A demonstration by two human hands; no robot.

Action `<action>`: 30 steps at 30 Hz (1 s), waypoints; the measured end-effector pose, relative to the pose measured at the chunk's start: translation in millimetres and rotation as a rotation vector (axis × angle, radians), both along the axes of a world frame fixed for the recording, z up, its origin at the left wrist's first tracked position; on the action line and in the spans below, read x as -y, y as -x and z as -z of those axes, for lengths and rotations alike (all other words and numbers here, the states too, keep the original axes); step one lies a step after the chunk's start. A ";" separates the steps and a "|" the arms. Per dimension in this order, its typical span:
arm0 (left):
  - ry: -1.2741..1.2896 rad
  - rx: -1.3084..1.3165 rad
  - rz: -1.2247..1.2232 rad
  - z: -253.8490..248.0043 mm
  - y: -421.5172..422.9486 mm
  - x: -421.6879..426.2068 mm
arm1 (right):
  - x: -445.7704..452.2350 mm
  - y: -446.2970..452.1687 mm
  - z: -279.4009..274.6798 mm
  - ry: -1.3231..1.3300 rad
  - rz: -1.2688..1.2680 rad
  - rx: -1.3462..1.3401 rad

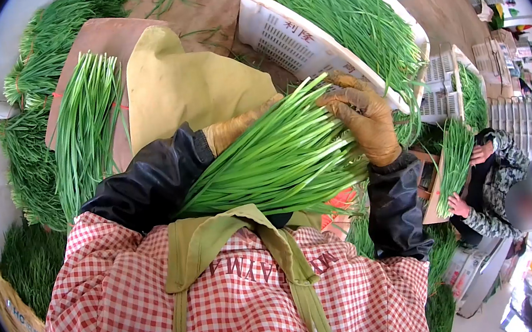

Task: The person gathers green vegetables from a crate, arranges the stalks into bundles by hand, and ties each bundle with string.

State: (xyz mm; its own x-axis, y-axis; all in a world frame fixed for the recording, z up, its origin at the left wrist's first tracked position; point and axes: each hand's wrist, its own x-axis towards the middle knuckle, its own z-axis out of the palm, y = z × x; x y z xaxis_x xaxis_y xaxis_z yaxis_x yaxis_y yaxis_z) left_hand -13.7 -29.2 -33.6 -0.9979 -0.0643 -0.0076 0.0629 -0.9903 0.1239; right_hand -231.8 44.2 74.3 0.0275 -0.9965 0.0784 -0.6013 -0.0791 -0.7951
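Observation:
A large loose bunch of garlic chives (278, 154) lies slanted across my front, pale stem ends up and to the right. My left hand (238, 128), in a tan glove, is closed around the bunch from its far left side; the chives hide most of its fingers. At the bunch's right edge, my right hand (363, 117), gloved alike, has its fingers bent in against the stems. A tied bundle of chives (88, 121) rests on a brown board (101, 37) to the left, beside a yellowish cloth (183, 90).
A white plastic crate (277, 38) full of chives stands ahead on the right. Stacked chive bundles (34, 168) line the left side. To the right, a co-worker in a camouflage sleeve (504, 157) holds another chive bunch (455, 163) on a board. Another crate (435, 85) stands behind.

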 end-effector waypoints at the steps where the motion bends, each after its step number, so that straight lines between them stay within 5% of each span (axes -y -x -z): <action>1: 0.006 -0.002 0.005 0.3 3.3 -2.9 | -2.0 -2.0 0.3 0.025 0.037 -0.002; 4: 0.227 0.222 -0.235 2.5 11.1 -9.4 | -5.5 -12.8 -6.0 0.044 0.119 0.010; 6: -0.082 0.186 0.029 1.8 8.8 -4.8 | -5.3 -15.2 5.7 0.230 0.137 -0.227; 8: -0.038 0.192 0.017 5.4 10.3 -5.8 | -8.4 -12.9 14.3 0.454 0.242 -0.471; 13: 0.133 0.255 -0.065 -3.2 14.1 -9.5 | -35.7 84.5 33.3 0.287 0.792 0.063; 16: 0.214 0.241 -0.039 -7.3 10.6 -5.8 | -106.7 192.8 73.5 -0.048 0.892 -0.686; 18: 0.262 0.234 -0.022 -7.7 8.1 -2.7 | -153.2 222.4 116.4 -0.216 0.898 -0.514; 20: 0.286 0.222 -0.012 -6.7 6.2 -1.7 | -162.6 183.5 116.0 -0.121 0.821 0.279; 22: 0.294 0.201 0.006 -6.2 7.3 -1.9 | -140.0 129.6 90.9 -0.098 0.842 0.779; 28: 0.047 0.092 0.121 -4.0 12.0 2.0 | -54.0 51.1 53.0 -0.027 0.112 0.700; 30: -0.362 0.065 0.124 -4.4 7.2 7.3 | -43.9 40.0 0.8 -0.066 0.388 0.850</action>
